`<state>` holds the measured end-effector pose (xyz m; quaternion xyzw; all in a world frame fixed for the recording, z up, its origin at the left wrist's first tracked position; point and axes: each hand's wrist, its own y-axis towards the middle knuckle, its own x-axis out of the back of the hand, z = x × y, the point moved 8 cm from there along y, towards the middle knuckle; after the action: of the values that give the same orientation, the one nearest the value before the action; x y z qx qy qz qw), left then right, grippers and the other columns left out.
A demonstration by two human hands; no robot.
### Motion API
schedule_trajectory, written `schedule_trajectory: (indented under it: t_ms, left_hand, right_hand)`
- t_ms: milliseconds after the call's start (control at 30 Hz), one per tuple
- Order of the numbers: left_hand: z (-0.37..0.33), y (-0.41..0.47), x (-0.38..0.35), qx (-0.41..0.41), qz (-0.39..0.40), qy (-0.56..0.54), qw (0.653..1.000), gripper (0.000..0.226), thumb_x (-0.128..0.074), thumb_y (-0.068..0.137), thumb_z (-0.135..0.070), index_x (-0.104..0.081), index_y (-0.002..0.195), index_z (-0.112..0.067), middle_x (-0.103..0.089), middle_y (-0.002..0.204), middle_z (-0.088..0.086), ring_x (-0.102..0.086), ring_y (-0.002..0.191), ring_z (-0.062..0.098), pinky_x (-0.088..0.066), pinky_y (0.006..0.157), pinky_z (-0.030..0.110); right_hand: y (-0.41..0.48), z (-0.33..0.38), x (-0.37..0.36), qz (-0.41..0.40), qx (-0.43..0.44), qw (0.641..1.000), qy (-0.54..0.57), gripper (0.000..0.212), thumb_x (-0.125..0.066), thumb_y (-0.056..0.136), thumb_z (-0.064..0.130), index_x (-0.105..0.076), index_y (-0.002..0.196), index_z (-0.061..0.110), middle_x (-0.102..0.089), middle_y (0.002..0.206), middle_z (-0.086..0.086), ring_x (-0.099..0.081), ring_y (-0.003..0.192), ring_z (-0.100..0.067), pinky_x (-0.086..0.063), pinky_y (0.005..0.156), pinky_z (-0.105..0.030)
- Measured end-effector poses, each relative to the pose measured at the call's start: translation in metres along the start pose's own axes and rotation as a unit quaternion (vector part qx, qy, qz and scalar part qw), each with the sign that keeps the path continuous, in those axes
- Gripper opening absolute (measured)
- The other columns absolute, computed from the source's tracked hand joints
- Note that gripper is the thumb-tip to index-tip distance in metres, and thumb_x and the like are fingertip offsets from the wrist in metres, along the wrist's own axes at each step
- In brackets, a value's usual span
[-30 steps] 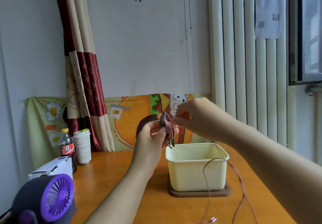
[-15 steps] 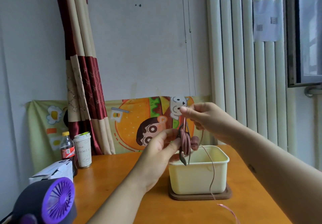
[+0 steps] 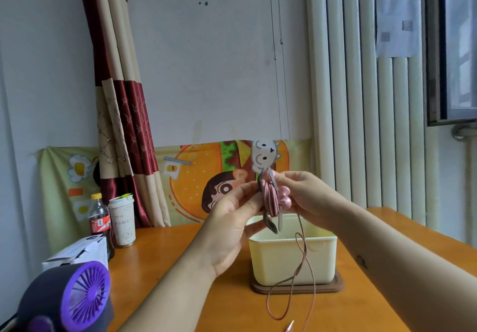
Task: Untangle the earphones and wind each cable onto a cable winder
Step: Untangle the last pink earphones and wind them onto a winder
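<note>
Winding: cable point(image 3: 304, 254) slack got shorter than 1 s ago; nearly wound.
Left hand point(image 3: 232, 218): fingers pinched winder point(image 3: 269, 200).
Right hand point(image 3: 307, 197): fingers closed on cable, winder's 3 o'clock.

I read this as a lived-in room of a home — a bedroom or study corner. A red-and-cream curtain point(image 3: 121, 115) hangs by the plain wall, and a cartoon burger cloth point(image 3: 196, 177) is pinned behind the orange wooden counter point(image 3: 160, 262). On it I see everyday clutter — a cola bottle point(image 3: 99, 222), a paper drink cup point(image 3: 122, 220), a purple desk fan point(image 3: 82, 298). A white radiator point(image 3: 361, 99) stands beside the window point(image 3: 456, 47).
</note>
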<state>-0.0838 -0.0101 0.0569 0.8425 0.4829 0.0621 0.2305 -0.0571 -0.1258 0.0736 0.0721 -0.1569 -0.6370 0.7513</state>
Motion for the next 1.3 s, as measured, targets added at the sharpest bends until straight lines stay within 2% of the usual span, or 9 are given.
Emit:
schedule_trajectory:
  t_ms: [100,233,333,533,700,833,967,1133,1300]
  left_hand:
    - [0.003,0.005,0.009,0.009,-0.056,-0.076,0.995,0.029,-0.058,0.084,-0.022,-0.070,0.109,-0.015,-0.073,0.110,0.006,-0.064,0.107,0.019,-0.043,0.099,0.037]
    - [0.009,0.005,0.024,0.013,-0.130,-0.119,0.984,0.025,-0.058,0.088,-0.025,-0.074,0.105,-0.016,-0.074,0.105,0.001,-0.060,0.099,0.012,-0.039,0.090,0.030]
    - [0.009,0.003,0.040,0.011,-0.204,-0.103,0.974,0.020,-0.057,0.094,-0.024,-0.074,0.105,-0.019,-0.075,0.102,-0.005,-0.061,0.094,0.008,-0.040,0.084,0.027]
    - [0.005,-0.002,0.049,-0.013,-0.250,-0.016,0.968,0.019,-0.053,0.099,-0.019,-0.071,0.096,-0.021,-0.076,0.082,-0.011,-0.069,0.077,-0.001,-0.048,0.067,0.018]
    - [-0.002,0.001,0.047,-0.050,-0.246,0.220,0.943,0.012,-0.054,0.098,-0.022,-0.057,0.106,-0.030,-0.067,0.102,-0.014,-0.061,0.090,-0.006,-0.044,0.062,0.003]
    - [-0.003,0.000,0.040,-0.073,-0.201,0.341,0.915,0.014,-0.057,0.097,-0.020,-0.053,0.096,-0.033,-0.063,0.096,-0.016,-0.059,0.086,-0.015,-0.041,0.064,0.001]
    - [0.001,0.001,0.034,-0.074,-0.139,0.362,0.919,0.012,-0.057,0.097,-0.016,-0.059,0.105,-0.024,-0.068,0.093,-0.020,-0.058,0.087,-0.014,-0.040,0.069,0.001]
    - [0.002,0.001,0.021,-0.061,-0.050,0.380,0.922,0.015,-0.057,0.097,-0.017,-0.062,0.108,-0.025,-0.070,0.091,-0.021,-0.061,0.088,-0.008,-0.042,0.074,0.005]
    - [0.000,-0.003,0.013,-0.059,-0.016,0.370,0.927,0.017,-0.057,0.097,-0.013,-0.063,0.111,-0.022,-0.070,0.091,-0.016,-0.061,0.085,-0.010,-0.042,0.075,0.005]
  right_hand:
    - [-0.001,-0.016,-0.012,-0.035,-0.016,0.999,-0.020,0.037,-0.051,0.094,0.035,-0.066,0.085,0.003,-0.054,0.075,-0.011,-0.042,0.066,-0.021,-0.038,0.068,-0.030]
    - [-0.003,-0.016,-0.021,-0.052,0.039,0.974,-0.219,0.043,-0.046,0.099,0.030,-0.063,0.093,-0.009,-0.042,0.062,0.000,-0.029,0.047,-0.004,-0.022,0.048,-0.020]
    - [-0.011,-0.008,-0.033,-0.004,0.069,0.944,-0.323,0.033,-0.040,0.102,0.023,-0.067,0.091,0.006,-0.045,0.063,0.008,-0.038,0.049,-0.002,-0.029,0.048,-0.014]
    - [-0.020,0.016,-0.044,-0.007,0.151,0.859,-0.489,0.025,-0.045,0.099,0.027,-0.064,0.092,0.011,-0.065,0.086,-0.003,-0.061,0.077,-0.019,-0.055,0.069,-0.038]
    - [-0.020,0.037,-0.042,-0.002,0.176,0.793,-0.583,0.023,-0.048,0.097,0.027,-0.068,0.098,0.016,-0.066,0.083,0.001,-0.062,0.073,-0.013,-0.056,0.065,-0.029]
    - [-0.019,0.064,-0.021,-0.091,0.177,0.759,-0.620,0.021,-0.053,0.088,0.011,-0.068,0.095,0.024,-0.060,0.078,0.009,-0.056,0.067,-0.007,-0.045,0.056,-0.017]
    - [-0.016,0.080,-0.006,-0.123,0.213,0.794,-0.555,0.022,-0.057,0.085,0.008,-0.072,0.097,0.020,-0.070,0.088,0.000,-0.066,0.076,-0.019,-0.057,0.070,-0.036]
    - [-0.005,0.073,0.015,-0.124,0.178,0.860,-0.461,0.025,-0.052,0.087,0.004,-0.071,0.091,0.019,-0.063,0.075,0.006,-0.054,0.059,-0.015,-0.040,0.048,-0.015]
    - [0.007,0.054,0.023,-0.116,0.140,0.897,-0.404,0.023,-0.053,0.087,0.006,-0.073,0.087,0.016,-0.065,0.072,0.000,-0.045,0.052,-0.013,-0.034,0.047,-0.018]
